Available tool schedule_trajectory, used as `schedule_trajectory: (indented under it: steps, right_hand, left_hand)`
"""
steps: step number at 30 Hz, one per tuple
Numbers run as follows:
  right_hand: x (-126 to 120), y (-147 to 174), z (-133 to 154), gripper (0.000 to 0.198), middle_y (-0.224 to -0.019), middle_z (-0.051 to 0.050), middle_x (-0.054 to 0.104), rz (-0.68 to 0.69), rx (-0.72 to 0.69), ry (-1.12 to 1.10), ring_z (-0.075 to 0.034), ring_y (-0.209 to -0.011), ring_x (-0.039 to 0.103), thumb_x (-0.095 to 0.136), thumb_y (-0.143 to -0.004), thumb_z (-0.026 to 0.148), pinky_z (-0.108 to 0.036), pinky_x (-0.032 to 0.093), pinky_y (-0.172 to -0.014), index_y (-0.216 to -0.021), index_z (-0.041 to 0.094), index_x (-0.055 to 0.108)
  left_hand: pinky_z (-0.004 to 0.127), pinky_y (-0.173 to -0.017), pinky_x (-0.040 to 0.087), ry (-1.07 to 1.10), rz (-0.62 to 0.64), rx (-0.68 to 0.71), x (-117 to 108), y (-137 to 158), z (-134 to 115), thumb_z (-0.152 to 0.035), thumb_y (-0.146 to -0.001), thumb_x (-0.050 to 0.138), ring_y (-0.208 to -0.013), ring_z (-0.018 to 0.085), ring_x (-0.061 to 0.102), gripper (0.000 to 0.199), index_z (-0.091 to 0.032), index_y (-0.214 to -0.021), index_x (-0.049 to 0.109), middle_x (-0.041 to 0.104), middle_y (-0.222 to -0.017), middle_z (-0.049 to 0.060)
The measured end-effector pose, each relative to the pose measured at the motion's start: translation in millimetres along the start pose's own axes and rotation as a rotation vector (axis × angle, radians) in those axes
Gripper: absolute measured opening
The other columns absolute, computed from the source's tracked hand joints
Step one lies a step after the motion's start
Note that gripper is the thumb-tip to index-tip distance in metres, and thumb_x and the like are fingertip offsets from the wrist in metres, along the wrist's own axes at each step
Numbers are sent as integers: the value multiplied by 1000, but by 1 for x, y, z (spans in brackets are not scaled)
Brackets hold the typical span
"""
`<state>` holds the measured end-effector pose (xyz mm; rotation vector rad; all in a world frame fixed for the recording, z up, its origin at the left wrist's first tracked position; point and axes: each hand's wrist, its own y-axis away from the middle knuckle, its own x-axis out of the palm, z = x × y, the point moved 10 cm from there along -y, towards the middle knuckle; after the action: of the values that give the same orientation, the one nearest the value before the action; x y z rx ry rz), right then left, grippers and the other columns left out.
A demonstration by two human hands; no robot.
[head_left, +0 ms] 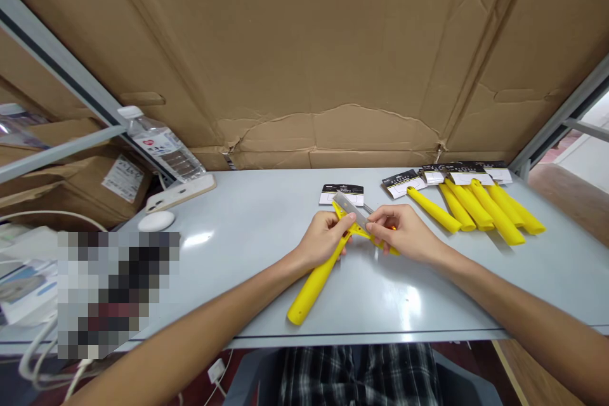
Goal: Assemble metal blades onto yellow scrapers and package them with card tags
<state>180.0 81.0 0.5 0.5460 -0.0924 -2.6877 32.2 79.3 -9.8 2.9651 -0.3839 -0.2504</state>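
While a water bottle [159, 143], a phone [181, 192] and a white puck [157, 221] sit at the table's [247, 266] far left corner, the left hand [323, 240] grips the yellow scraper [314, 282] by its head near the front edge, steadying it. The right hand [404, 231] pinches the metal blade [352, 210] at that head, seemingly to seat it. More yellow scrapers [480, 209] with cards lie fanned toward the far right corner.

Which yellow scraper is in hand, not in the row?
The yellow scraper at table centre, held by left hand and right hand; the others lie untouched, far right.
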Motion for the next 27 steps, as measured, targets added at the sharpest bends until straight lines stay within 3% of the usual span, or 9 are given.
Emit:
schedule_trajectory:
  steps: [7,11,14,18,27]
  right_hand:
    - [6,1,3,38,-84,-6,70,59,-15,-48,-6,-63,62,69,-85,48,-19,53,-57,-92,12,65]
    - [7,1,2,42,-86,-4,71,89,-22,-84,-8,-62,64,69,-86,46,-22,56,-61,-114,14,62]
    - [5,1,6,45,-83,-2,71,86,-61,-66,-8,-58,65,67,-87,41,-21,53,-61,-124,17,57]
    - [5,1,7,36,-82,-2,71,102,-64,-32,-9,-58,65,66,-87,40,-20,52,-60,-112,15,60]
    - [11,3,8,36,-85,-3,71,134,-57,-54,-8,-59,65,62,-91,47,-19,52,-58,-107,16,55]
  left_hand:
    - [21,-38,40,-36,18,-11,2,2,-1,-52,-93,61,-37,11,52,50,-16,-58,59,54,-44,1]
    - [21,-37,40,-32,18,-17,3,1,0,-48,-91,63,-37,10,52,46,-16,-58,59,58,-49,2]
    - [21,-35,41,1,24,-17,4,0,2,-57,-90,62,-38,10,54,52,-15,-60,61,61,-56,3]
    - [22,-34,42,27,4,-1,2,-1,3,-68,-87,62,-39,12,57,57,-14,-68,63,63,-62,3]
    - [22,-32,43,23,-53,17,-5,2,-7,-57,-85,72,-38,13,57,43,-16,-79,61,55,-55,-4]
